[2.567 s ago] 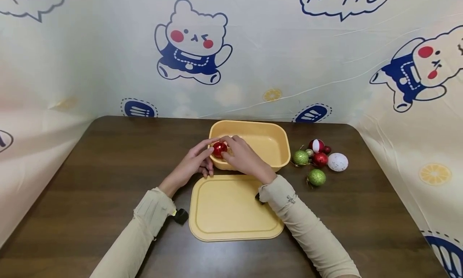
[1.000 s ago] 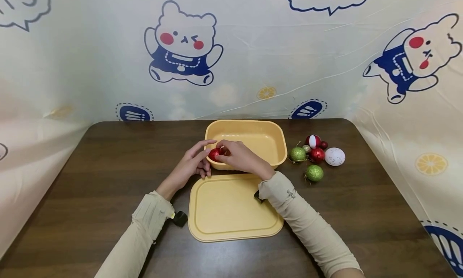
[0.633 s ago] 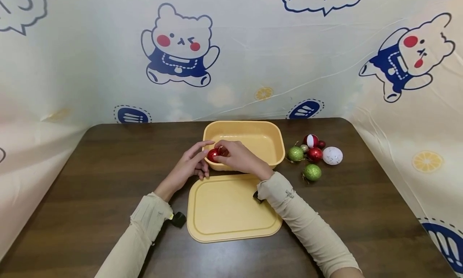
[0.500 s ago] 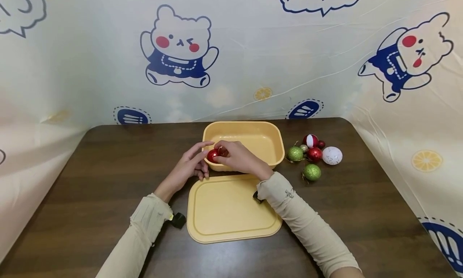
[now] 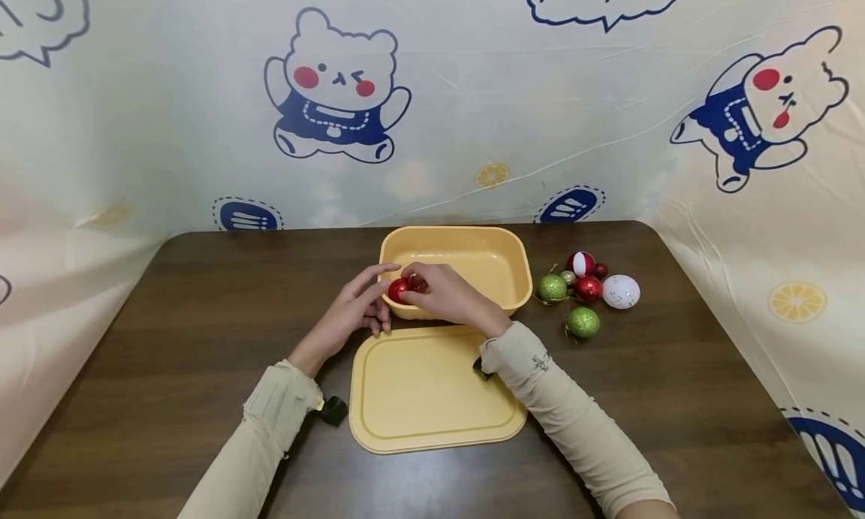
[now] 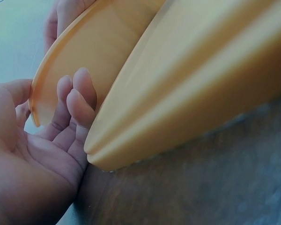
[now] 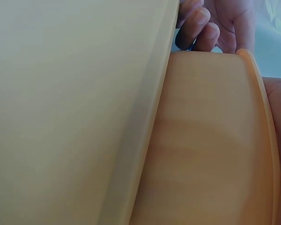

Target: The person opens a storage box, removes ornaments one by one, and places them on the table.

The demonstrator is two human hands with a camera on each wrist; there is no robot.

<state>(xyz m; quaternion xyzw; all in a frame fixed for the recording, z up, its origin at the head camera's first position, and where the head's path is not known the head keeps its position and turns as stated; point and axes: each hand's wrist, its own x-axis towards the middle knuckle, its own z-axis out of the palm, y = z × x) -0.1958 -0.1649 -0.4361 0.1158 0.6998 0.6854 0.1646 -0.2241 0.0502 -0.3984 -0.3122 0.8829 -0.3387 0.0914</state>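
Note:
A shiny red Christmas bauble (image 5: 399,290) sits at the left end of a yellow plastic box (image 5: 493,267). My right hand (image 5: 446,290) reaches in over the front rim, with fingers and thumb curled at this bauble; a bit of darker red shows beneath the fingers. At the near left corner, my left hand (image 5: 351,309) holds the box: thumb and index finger lie over the rim, and the other fingers (image 6: 79,105) bend against the outer wall. Part of the bauble is covered by the fingers. Both wrist views show the box wall, with the bauble hidden.
The flat yellow lid (image 5: 439,391) lies on the brown table (image 5: 223,316) in front of the box, under my right forearm. Right of the box are green baubles (image 5: 583,322), red baubles (image 5: 588,288), a red-and-white ball (image 5: 581,264) and a speckled white egg (image 5: 620,291).
Since the earliest frame, the bauble has sunk a little lower at the box's left end, with my right fingers closer around it. Over the last half second both hands stay nearly still.

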